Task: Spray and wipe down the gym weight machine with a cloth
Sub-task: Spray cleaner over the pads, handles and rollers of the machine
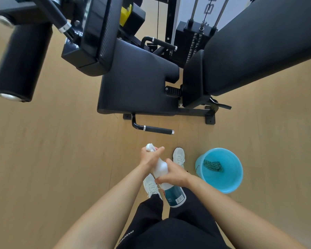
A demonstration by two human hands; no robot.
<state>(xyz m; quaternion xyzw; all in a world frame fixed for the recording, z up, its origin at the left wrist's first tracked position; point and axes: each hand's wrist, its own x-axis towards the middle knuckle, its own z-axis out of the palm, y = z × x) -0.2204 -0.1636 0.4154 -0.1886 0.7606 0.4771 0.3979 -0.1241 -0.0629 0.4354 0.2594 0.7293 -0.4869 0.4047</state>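
Both hands hold the spray bottle (166,178) low in front of the body, nozzle aimed toward the weight machine (138,81) on the far side. The left hand (149,156) is wrapped round the neck at the trigger, probably to pump; the right hand (172,175) grips the body, steadying it. The cloth (213,165) lies in the blue bucket (228,184) on the floor, near right, apart from the fingers.

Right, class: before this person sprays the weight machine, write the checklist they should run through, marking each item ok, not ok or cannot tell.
1. Spray bottle held firmly: ok, left hand at the trigger head, right hand around the body.
2. Nozzle aimed at the seat pad: cannot tell.
3. Cloth within reach: ok, in the blue bucket by the right foot.
4. Cloth in hand: not ok.
5. Liquid in the bottle: cannot tell.
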